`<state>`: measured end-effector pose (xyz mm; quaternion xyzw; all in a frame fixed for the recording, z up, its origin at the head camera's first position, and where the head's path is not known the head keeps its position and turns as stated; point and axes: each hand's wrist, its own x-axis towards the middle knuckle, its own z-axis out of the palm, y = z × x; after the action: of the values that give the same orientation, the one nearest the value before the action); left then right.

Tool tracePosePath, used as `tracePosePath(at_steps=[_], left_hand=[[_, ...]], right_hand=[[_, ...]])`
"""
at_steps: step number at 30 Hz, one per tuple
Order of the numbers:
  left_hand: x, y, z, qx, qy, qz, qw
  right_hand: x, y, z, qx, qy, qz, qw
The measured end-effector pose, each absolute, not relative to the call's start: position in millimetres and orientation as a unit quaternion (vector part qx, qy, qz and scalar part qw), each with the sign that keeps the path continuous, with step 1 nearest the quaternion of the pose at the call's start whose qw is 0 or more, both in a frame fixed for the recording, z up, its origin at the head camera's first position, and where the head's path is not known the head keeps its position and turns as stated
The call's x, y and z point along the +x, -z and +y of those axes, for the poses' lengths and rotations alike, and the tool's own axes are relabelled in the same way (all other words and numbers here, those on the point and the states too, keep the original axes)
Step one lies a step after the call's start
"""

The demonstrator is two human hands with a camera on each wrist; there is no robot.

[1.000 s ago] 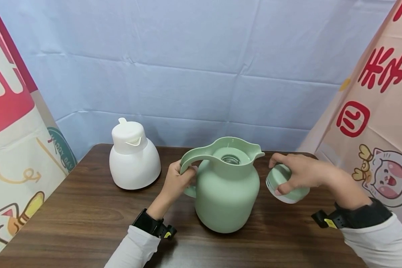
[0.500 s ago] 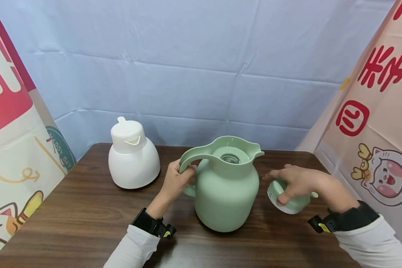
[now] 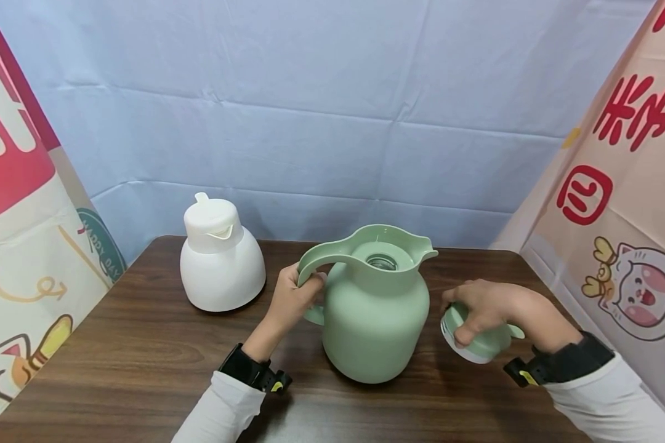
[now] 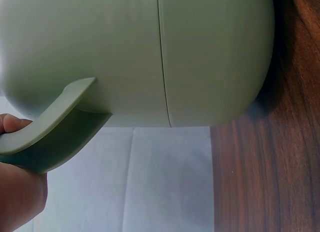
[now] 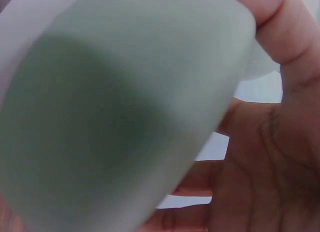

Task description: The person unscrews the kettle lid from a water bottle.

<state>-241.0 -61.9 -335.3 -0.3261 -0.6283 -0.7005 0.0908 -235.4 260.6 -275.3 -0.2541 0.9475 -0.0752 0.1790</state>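
Note:
A green thermos jug [image 3: 375,326] stands upright on the table, its top uncovered and the round mouth [image 3: 382,262] showing. My left hand [image 3: 295,301] grips its handle [image 3: 326,251]; in the left wrist view the lower handle [image 4: 55,127] curves out of the jug's side, with fingers round it. To the right of the jug my right hand [image 3: 490,311] holds the jug's green lid [image 3: 493,343], tilted, with its white underside rim facing down and left and a small tab toward the wrist. In the right wrist view the lid [image 5: 120,112] fills the picture, with thumb and fingers about it.
A smaller white thermos jug [image 3: 223,271], its lid on, stands at the back left of the wooden table [image 3: 116,363]. A pale blue cloth [image 3: 310,123] hangs behind, and printed cloths [image 3: 620,246] flank both sides.
My right hand has lowered slightly toward the front with the lid, turning it so its tab now shows. The left hand and green jug stay in place.

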Motion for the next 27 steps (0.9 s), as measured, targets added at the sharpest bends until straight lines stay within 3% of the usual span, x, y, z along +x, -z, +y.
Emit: tracePosePath(at_steps=[11,17,27], left_hand=[[-241,334,-62,-0.325,0.698,-0.631,0.093],[-243,336,-62,-0.332,0.701,-0.624,0.091],[-242,337,-62,-0.332,0.699,-0.627,0.094]], right_hand=[[-236,274,260,-0.266,0.079,0.942,0.187],[-239,270,263,-0.271,0.093,0.933,0.218],[-242,271,278,-0.326,0.248,0.872,0.268]])
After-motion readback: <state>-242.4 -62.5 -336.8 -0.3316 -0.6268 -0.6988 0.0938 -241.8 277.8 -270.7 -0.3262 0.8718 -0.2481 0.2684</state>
